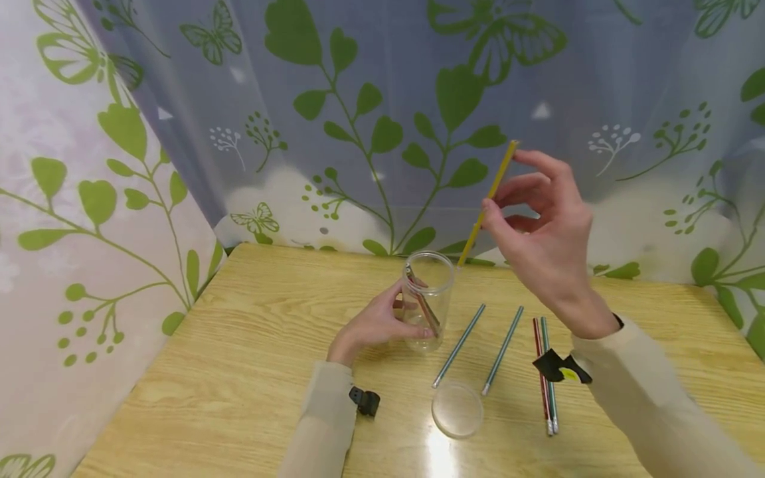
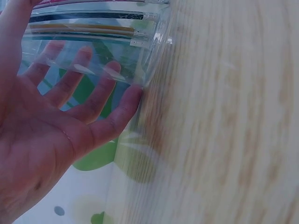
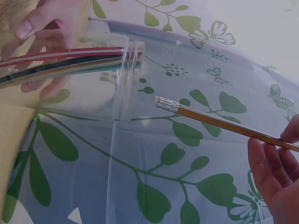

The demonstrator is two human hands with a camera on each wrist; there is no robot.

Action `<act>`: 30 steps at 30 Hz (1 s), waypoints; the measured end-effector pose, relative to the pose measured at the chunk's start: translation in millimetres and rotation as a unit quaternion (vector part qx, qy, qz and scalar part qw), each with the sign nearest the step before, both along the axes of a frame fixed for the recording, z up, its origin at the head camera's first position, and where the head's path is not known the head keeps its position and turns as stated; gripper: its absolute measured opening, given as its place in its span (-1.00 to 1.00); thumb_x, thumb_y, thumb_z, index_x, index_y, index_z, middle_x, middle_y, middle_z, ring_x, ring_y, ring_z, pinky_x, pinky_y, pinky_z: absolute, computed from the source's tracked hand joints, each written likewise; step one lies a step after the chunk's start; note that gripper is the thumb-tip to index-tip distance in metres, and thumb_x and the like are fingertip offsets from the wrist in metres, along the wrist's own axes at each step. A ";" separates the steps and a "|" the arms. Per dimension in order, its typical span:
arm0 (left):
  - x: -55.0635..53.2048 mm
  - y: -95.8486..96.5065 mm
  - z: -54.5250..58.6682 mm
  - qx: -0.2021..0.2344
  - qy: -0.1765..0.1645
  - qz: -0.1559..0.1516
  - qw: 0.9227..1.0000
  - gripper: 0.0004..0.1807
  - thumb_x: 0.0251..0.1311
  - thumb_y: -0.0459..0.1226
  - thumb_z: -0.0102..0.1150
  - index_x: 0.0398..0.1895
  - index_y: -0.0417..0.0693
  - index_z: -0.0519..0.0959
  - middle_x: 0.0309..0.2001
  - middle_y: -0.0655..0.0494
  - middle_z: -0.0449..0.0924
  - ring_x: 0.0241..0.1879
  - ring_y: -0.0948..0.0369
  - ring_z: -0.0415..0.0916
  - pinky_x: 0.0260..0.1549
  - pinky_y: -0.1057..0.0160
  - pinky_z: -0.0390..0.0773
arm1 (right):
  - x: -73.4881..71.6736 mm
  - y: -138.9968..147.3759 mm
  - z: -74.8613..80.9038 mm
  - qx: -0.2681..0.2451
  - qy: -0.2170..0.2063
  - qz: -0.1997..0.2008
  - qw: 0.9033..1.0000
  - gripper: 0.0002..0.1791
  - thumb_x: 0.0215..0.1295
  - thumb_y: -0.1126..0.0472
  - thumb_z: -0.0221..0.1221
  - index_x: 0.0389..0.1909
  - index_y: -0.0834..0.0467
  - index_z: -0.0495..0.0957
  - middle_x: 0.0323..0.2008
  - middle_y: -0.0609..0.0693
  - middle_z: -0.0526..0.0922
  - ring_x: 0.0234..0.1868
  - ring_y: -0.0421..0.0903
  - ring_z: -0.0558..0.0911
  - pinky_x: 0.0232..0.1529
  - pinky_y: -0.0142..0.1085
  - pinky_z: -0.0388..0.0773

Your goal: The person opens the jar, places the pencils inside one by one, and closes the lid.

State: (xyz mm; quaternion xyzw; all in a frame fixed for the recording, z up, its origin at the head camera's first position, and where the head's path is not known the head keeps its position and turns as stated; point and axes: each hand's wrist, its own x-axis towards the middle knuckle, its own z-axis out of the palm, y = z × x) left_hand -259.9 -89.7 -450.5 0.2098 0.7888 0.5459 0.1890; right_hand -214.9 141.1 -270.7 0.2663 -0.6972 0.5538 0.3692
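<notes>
My left hand (image 1: 378,321) grips a clear plastic jar (image 1: 442,307) that stands upright and lidless on the table. Several pencils (image 3: 70,60) in red, black, yellow and green lean inside it, eraser ends down in the left wrist view. Above and right of the jar, my right hand (image 1: 548,229) pinches a yellow pencil (image 1: 490,199) between thumb and fingers. That pencil slants with its eraser end (image 3: 163,103) low, a short way from the jar's mouth in the right wrist view; its upper end is at the index fingertip.
Two blue-green pencils (image 1: 459,345) lie apart right of the jar. Farther right a red pencil (image 1: 543,392) lies against another blue-green one, partly behind the right wrist strap. A round clear lid (image 1: 457,410) lies in front. A patterned curtain (image 1: 370,166) hangs behind the table.
</notes>
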 end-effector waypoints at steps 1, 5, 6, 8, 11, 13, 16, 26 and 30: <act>-0.3 0.1 0.1 0.001 0.000 -0.001 1.000 -0.16 0.06 -0.11 0.58 0.41 0.38 0.35 0.41 0.11 0.42 0.39 -0.04 0.38 0.13 -0.09 0.59 | -0.5 -1.3 -0.9 0.003 0.000 0.000 1.000 -0.39 0.17 0.56 0.25 0.28 0.31 0.41 -0.34 -0.10 0.63 -0.40 -0.27 0.69 -0.34 -0.49 0.68; -0.4 0.7 1.0 0.000 0.002 -0.001 1.000 -0.13 0.06 -0.11 0.58 0.44 0.31 0.33 0.40 0.14 0.42 0.39 -0.03 0.38 0.14 -0.09 0.58 | -3.3 -5.6 -5.0 0.019 -0.003 0.002 1.000 -0.36 0.18 0.56 0.25 0.32 0.27 0.39 -0.34 -0.03 0.63 -0.36 -0.28 0.68 -0.33 -0.51 0.67; -0.4 0.8 1.1 -0.001 0.002 0.000 1.000 -0.13 0.06 -0.10 0.58 0.44 0.31 0.33 0.39 0.15 0.43 0.38 -0.03 0.38 0.15 -0.09 0.57 | -4.2 -6.1 -6.2 0.024 -0.005 0.003 1.000 -0.35 0.18 0.56 0.25 0.32 0.27 0.39 -0.33 -0.01 0.63 -0.34 -0.29 0.68 -0.33 -0.51 0.66; -0.2 1.0 1.1 0.001 0.002 0.000 1.000 -0.14 0.07 -0.10 0.58 0.44 0.32 0.33 0.39 0.15 0.43 0.38 -0.04 0.38 0.16 -0.10 0.57 | -6.3 -7.0 -8.3 0.035 -0.007 0.006 0.999 -0.32 0.18 0.56 0.25 0.35 0.25 0.37 -0.32 0.02 0.63 -0.31 -0.30 0.69 -0.33 -0.51 0.66; 0.1 1.0 1.6 0.003 0.000 -0.001 1.000 -0.15 0.07 -0.11 0.58 0.43 0.36 0.33 0.39 0.13 0.44 0.38 -0.04 0.38 0.16 -0.10 0.57 | -10.0 -7.1 -12.1 0.058 -0.006 0.013 0.998 -0.27 0.17 0.58 0.26 0.39 0.24 0.34 -0.30 0.06 0.64 -0.29 -0.34 0.69 -0.34 -0.51 0.66; 0.1 0.9 1.5 0.004 -0.001 -0.001 1.000 -0.16 0.07 -0.12 0.58 0.41 0.39 0.34 0.38 0.11 0.44 0.38 -0.03 0.38 0.14 -0.09 0.58 | -12.6 -6.7 -15.0 0.076 -0.004 0.019 0.997 -0.24 0.17 0.58 0.26 0.42 0.24 0.31 -0.29 0.09 0.64 -0.28 -0.37 0.68 -0.35 -0.52 0.66; 0.1 0.9 1.3 0.000 0.002 0.001 1.000 -0.17 0.06 -0.12 0.58 0.38 0.45 0.35 0.37 0.13 0.45 0.37 -0.02 0.39 0.14 -0.08 0.58 | -15.7 -6.0 -19.4 0.105 0.001 0.026 0.994 -0.21 0.18 0.57 0.27 0.45 0.24 0.28 -0.28 0.14 0.65 -0.27 -0.41 0.66 -0.35 -0.54 0.65; 1.4 1.1 2.7 0.004 0.003 0.000 1.000 -0.19 0.08 -0.13 0.57 0.38 0.43 0.35 0.37 0.09 0.46 0.37 -0.03 0.39 0.15 -0.08 0.56 | -21.6 -8.9 -38.5 0.167 -0.016 0.033 0.985 -0.33 0.16 0.55 0.28 0.32 0.23 0.38 -0.32 0.09 0.68 -0.33 -0.22 0.69 -0.38 -0.56 0.62; 1.9 1.6 2.9 0.001 0.004 0.002 1.000 -0.18 0.09 -0.11 0.56 0.40 0.38 0.34 0.35 0.14 0.47 0.36 -0.02 0.38 0.16 -0.08 0.56 | -22.1 -9.6 -45.1 0.186 -0.031 0.033 0.982 -0.41 0.16 0.54 0.29 0.24 0.22 0.45 -0.33 0.04 0.69 -0.36 -0.16 0.70 -0.41 -0.51 0.63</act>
